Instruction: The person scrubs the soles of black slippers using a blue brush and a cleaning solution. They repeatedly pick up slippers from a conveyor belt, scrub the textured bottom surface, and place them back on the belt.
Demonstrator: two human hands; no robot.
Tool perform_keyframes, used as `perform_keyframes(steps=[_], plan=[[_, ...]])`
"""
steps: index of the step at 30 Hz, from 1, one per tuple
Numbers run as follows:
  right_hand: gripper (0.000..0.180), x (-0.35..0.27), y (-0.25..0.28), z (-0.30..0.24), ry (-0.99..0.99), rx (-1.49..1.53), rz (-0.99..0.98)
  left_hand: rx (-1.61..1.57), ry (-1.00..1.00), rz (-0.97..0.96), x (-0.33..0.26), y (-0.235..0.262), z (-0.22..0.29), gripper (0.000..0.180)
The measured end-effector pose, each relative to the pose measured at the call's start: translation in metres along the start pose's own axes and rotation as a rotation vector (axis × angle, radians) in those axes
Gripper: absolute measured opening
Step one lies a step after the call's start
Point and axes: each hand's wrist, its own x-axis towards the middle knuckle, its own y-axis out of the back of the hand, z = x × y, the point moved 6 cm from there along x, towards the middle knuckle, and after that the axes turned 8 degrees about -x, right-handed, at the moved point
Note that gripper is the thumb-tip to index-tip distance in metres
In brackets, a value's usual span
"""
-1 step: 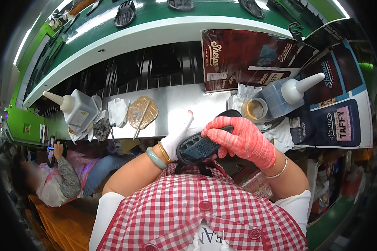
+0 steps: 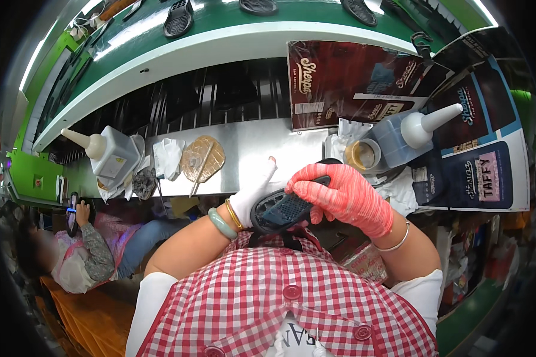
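A black shoe sole (image 2: 284, 209) with a textured, recessed inner face is held tilted in front of my chest. My left hand (image 2: 253, 193), in a white glove, grips it from the left and beneath, thumb pointing up; most of its fingers are hidden behind the sole. My right hand (image 2: 342, 196), in a pink-red striped glove, pinches the sole's upper right rim between thumb and fingers. Whether anything small is in that pinch I cannot make out. Another dark, rounded edge (image 2: 330, 161) shows just behind the right hand; its kind is unclear.
On the metal ledge (image 2: 250, 140) stand a squeeze bottle (image 2: 110, 156) at left and another (image 2: 402, 138) at right. A round brown lid with a stick (image 2: 202, 159) and a tape roll (image 2: 362, 154) lie between. Cardboard (image 2: 351, 83) stands behind. Soles (image 2: 178, 19) ride a green belt; a person (image 2: 92, 253) sits left.
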Motion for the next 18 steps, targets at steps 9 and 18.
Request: perform_keyframes(steps=[9, 18], plan=[[0.024, 0.017, -0.011, -0.009, 0.052, -0.130, -0.103, 0.240, 0.166, -0.019, 0.005, 0.023, 0.003, 0.097], [0.022, 0.021, 0.005, 0.000, -0.061, -0.128, -0.114, 0.156, 0.205, 0.008, 0.007, 0.023, 0.009, 0.091]])
